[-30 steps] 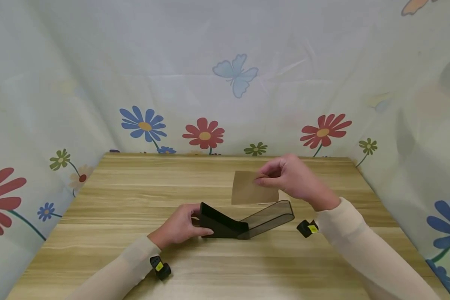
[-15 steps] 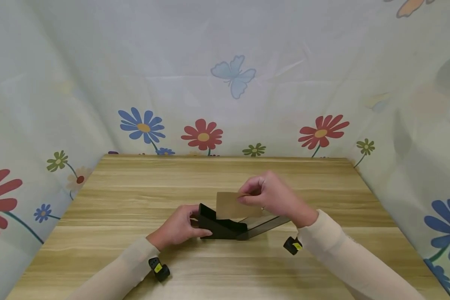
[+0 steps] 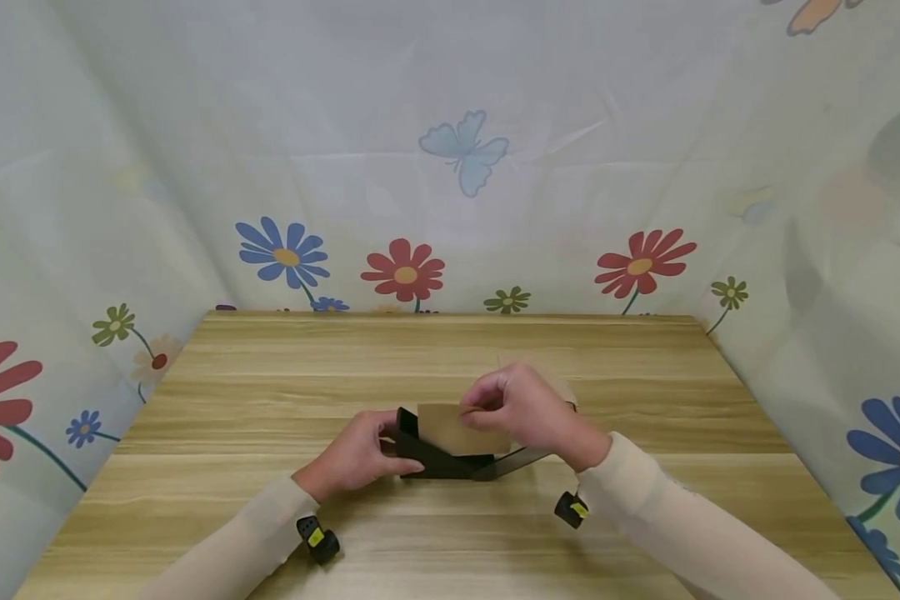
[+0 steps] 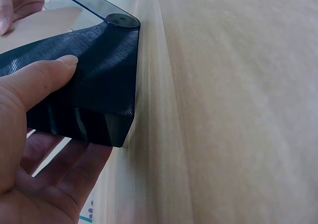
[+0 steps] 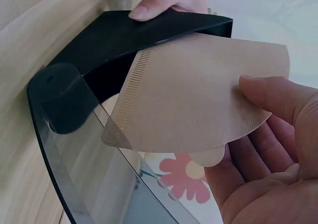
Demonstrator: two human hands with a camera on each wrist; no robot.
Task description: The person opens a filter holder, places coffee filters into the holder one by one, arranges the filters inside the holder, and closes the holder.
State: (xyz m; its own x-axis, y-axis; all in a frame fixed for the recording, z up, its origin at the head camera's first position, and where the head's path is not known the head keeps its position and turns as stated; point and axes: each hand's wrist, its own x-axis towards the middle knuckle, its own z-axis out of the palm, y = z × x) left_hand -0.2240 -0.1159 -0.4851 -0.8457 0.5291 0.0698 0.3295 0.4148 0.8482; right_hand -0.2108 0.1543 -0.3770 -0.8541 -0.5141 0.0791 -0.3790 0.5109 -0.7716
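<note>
A brown paper coffee filter (image 3: pixel 438 427), cone-shaped with a crimped side seam, is pinched between thumb and fingers of my right hand (image 3: pixel 528 410). In the right wrist view the filter (image 5: pixel 184 95) lies partly within the opening of a black filter holder (image 5: pixel 144 37), its wide part outside. My left hand (image 3: pixel 354 454) grips the holder's left end, thumb on the near side and fingers behind, as the left wrist view shows on the black holder (image 4: pixel 94 80). The holder's clear smoky lid (image 4: pixel 94 5) is swung away on its hinge, partly hidden by my right hand in the head view.
The holder rests on a wood-grain table (image 3: pixel 307 367). White cloth (image 3: pixel 345 125) printed with flowers and butterflies hangs behind and at both sides. Small black wrist cameras (image 3: pixel 318 537) are strapped at the sleeves.
My right hand has moved left and down with the coffee filter, from behind the lid to the holder's opening. The left hand and the holder have stayed nearly still.
</note>
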